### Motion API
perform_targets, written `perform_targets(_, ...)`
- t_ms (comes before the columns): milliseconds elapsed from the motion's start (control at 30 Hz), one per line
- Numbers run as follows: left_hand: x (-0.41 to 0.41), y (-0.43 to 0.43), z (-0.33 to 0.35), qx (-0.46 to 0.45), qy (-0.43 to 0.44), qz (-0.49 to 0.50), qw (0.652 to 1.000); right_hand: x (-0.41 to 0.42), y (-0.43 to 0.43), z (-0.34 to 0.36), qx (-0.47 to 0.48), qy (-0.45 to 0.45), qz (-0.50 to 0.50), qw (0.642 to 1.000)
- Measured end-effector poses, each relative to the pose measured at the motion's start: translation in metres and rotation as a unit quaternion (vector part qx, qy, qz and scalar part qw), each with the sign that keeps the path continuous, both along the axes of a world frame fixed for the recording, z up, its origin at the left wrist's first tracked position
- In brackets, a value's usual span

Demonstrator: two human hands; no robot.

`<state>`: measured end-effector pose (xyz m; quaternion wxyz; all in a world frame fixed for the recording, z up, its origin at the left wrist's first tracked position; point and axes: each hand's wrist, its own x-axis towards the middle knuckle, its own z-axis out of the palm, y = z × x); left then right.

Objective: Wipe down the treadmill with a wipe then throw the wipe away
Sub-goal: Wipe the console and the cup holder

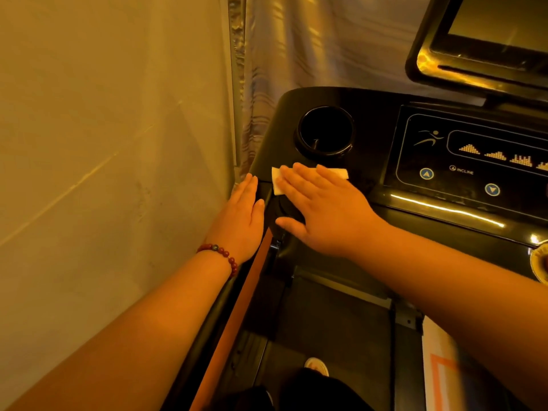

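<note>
- On the treadmill (370, 114) console, just in front of the round cup holder (324, 132), your right hand (320, 209) lies flat on a white wipe (277, 180), fingers straight and spread, pressing it to the black surface.
- Only the wipe's two ends show, one past your fingertips on the left and one on the right. The middle is hidden under your fingers.
- Your left hand (240, 215) rests flat along the console's left edge, fingers straight and together, holding nothing. A beaded bracelet (221, 253) circles that wrist.
- Right of the wipe is the glossy control panel (474, 155) with incline arrows, and above it the corner of a dark screen (489, 40).
- A plain wall (103, 143) stands close on your left, and a curtain (311, 40) hangs behind the console.
- Below your arms lies the dark belt (326, 321), with the toe of a shoe (316, 366) on it.
- Step in hand, as I judge it: wiping the left part of the console. Nothing tells how much of the machine is already clean.
- The next move likely calls for even pressure as you slide the wipe, either around the cup holder's rim or right toward the panel.
- Go lightly over the arrow keys so you press none by accident.
- No bin is in view, so throwing the wipe away will mean looking elsewhere.
</note>
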<state>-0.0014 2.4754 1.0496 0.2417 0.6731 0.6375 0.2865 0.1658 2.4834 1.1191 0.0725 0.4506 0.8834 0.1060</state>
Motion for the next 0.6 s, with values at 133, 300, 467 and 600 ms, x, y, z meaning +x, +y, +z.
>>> perform_targets(133,0.0,0.001,-0.002,-0.005,-0.001,0.009,1.0,-0.016,0.022,0.005,0.027,-0.028,-0.014,0.999)
perform_targets(300,-0.002,0.006,-0.005,-0.024,-0.006,0.023,0.999,-0.02,0.026,0.008,-0.026,-0.035,0.009,0.999)
perform_targets(467,-0.004,0.007,-0.008,-0.023,-0.007,0.021,0.999,-0.026,0.043,0.02,-0.034,-0.09,0.039,0.995)
perform_targets(600,-0.003,0.008,-0.01,-0.026,-0.024,0.034,0.999,-0.039,0.062,0.02,-0.023,-0.137,0.056,0.989)
